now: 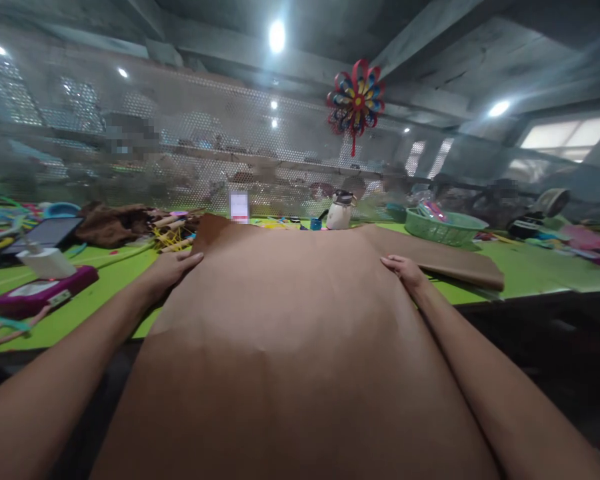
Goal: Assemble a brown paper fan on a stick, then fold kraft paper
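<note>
a wide brown sheet (280,347) fills the middle of the view, its far end over the green table (535,273) and its near part spreading down past the table's front edge and out of the bottom of the view. the person has hold of it with both hands. the left hand (174,272) grasps the left edge near the far end, fingers pointing inward; the right hand (406,269) grasps the right edge at about the same level, fingertips on the upper face. how firmly either hand presses cannot be told. both arms reach forward, one along each side of the sheet. at the far left corner a darker brown flap (211,229) stands out, and beyond the right hand a folded brown piece (445,259) lies on the table. to the left are a purple power strip (45,293) with a white plug (50,262) on it, a dark screen (53,233) behind that, and a crumpled brown heap (111,225) near yellow strands (175,238). behind the sheet stand a small blue cup (316,224) and, just beside it, a pale jug (339,215). a green basket (447,230) sits farther right. above hangs a red, blue and yellow flower ornament (359,101), in front of a perforated screen wall (205,107).
</note>
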A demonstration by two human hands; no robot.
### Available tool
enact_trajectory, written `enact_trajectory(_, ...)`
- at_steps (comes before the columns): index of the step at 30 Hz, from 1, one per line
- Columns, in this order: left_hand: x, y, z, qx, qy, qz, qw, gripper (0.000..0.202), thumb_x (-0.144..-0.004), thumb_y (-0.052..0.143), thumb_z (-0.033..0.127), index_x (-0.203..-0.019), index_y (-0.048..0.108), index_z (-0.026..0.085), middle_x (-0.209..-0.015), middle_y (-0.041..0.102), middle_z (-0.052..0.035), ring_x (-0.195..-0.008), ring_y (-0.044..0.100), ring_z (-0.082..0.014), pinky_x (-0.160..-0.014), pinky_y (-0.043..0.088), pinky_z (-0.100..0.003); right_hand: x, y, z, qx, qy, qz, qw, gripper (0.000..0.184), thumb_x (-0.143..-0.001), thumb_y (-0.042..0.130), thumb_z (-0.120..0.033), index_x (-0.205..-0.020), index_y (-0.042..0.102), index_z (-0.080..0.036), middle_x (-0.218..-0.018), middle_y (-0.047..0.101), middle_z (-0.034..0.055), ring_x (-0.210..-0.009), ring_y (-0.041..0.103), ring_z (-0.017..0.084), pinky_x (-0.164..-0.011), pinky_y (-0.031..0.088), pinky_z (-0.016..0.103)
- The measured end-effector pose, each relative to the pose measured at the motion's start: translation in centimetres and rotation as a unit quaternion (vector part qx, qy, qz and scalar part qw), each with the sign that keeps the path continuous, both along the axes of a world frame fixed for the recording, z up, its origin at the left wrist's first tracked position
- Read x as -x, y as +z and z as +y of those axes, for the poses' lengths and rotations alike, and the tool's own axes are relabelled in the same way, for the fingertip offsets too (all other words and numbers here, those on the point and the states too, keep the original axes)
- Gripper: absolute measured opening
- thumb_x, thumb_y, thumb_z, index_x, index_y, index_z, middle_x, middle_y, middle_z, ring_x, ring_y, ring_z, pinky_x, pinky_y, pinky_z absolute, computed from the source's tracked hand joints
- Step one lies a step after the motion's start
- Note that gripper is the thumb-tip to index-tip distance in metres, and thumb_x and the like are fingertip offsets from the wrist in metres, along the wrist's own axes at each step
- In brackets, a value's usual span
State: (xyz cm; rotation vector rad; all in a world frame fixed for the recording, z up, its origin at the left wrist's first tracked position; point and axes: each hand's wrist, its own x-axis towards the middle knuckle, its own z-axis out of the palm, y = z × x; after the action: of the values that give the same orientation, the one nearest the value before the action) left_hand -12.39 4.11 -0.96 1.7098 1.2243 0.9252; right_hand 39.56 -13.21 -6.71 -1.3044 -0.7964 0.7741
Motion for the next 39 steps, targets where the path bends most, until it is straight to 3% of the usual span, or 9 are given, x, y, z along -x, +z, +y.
enact_trajectory(3, -0.1, 0.0, 0.0, 0.007, 0.003, -0.011, 1.000, 0.047, -0.056, 0.074, 0.054, -0.078, 0.070, 0.012, -0.063, 0.069, 0.0003, -0.057, 0.059, -0.0148, -0.050, 0.044, -0.019, -0.1, -0.1, 0.1, 0.001, -0.007, -0.007, 1.000, 0.038, -0.041, 0.088, -0.038, -0.062, 0.062, -0.019, -0.053, 0.062, -0.0031, -0.047, 0.054, 0.012, -0.045, 0.042, 0.024)
enact_trajectory(7, 0.0, -0.4, -0.1, 0.033, -0.017, -0.032, 0.999, 0.049, -0.059, 0.070, 0.057, -0.079, 0.068, 0.013, -0.064, 0.070, -0.0026, -0.057, 0.062, -0.0196, -0.053, 0.048, -0.027, 0.1, -0.1, 0.0, 0.002, -0.010, -0.014, 1.000, 0.038, -0.041, 0.087, -0.040, -0.061, 0.062, -0.019, -0.056, 0.063, -0.0018, -0.049, 0.056, 0.013, -0.046, 0.043, 0.024)
enact_trajectory(15, 0.7, -1.6, 0.8, 0.049, -0.053, -0.056, 0.996, 0.043, -0.068, 0.061, 0.055, -0.088, 0.067, 0.018, -0.080, 0.073, -0.0047, -0.074, 0.068, -0.0254, -0.067, 0.053, -0.034, 0.5, 0.3, -0.1, 0.014, -0.012, -0.026, 0.999, 0.034, -0.045, 0.084, -0.042, -0.061, 0.063, -0.020, -0.056, 0.065, -0.0010, -0.052, 0.059, 0.016, -0.052, 0.047, 0.028)
enact_trajectory(22, 0.8, -1.3, 1.5, -0.034, -0.017, 0.035, 0.999, 0.038, -0.069, 0.055, 0.055, -0.075, 0.068, 0.020, -0.080, 0.072, -0.0046, -0.085, 0.065, -0.0276, -0.073, 0.052, -0.034, 0.4, 0.1, -0.1, 0.015, -0.021, -0.032, 0.999, 0.028, -0.050, 0.083, -0.037, -0.063, 0.064, -0.020, -0.059, 0.067, 0.0004, -0.056, 0.062, 0.018, -0.055, 0.050, 0.029)
enact_trajectory(29, 0.7, -0.8, 0.9, -0.056, -0.018, 0.060, 0.996, 0.043, -0.067, 0.059, 0.058, -0.076, 0.069, 0.017, -0.083, 0.072, -0.0068, -0.086, 0.065, -0.0289, -0.073, 0.051, -0.035, 0.4, 0.1, -0.2, 0.012, -0.023, -0.035, 0.999, 0.028, -0.050, 0.084, -0.036, -0.061, 0.064, -0.021, -0.058, 0.067, 0.0005, -0.054, 0.061, 0.018, -0.052, 0.049, 0.030)
enact_trajectory(36, 0.5, -0.7, 0.0, 0.055, -0.052, -0.033, 0.997, 0.034, -0.065, 0.067, 0.050, -0.082, 0.070, 0.021, -0.082, 0.074, -0.0049, -0.076, 0.069, -0.0257, -0.070, 0.054, -0.033, 0.5, 0.4, -0.1, 0.013, -0.019, -0.039, 0.999, 0.026, -0.051, 0.082, -0.035, -0.060, 0.064, -0.020, -0.057, 0.067, 0.0009, -0.052, 0.060, 0.018, -0.049, 0.047, 0.029)
enact_trajectory(39, 0.6, -0.8, 0.1, 0.059, -0.055, -0.039, 0.996, 0.036, -0.065, 0.067, 0.050, -0.084, 0.070, 0.020, -0.083, 0.074, -0.0059, -0.075, 0.069, -0.0256, -0.071, 0.054, -0.035, 0.4, 0.3, -0.2, 0.013, -0.017, -0.032, 0.999, 0.026, -0.049, 0.082, -0.035, -0.061, 0.064, -0.019, -0.058, 0.067, -0.0002, -0.051, 0.059, 0.016, -0.049, 0.047, 0.027)
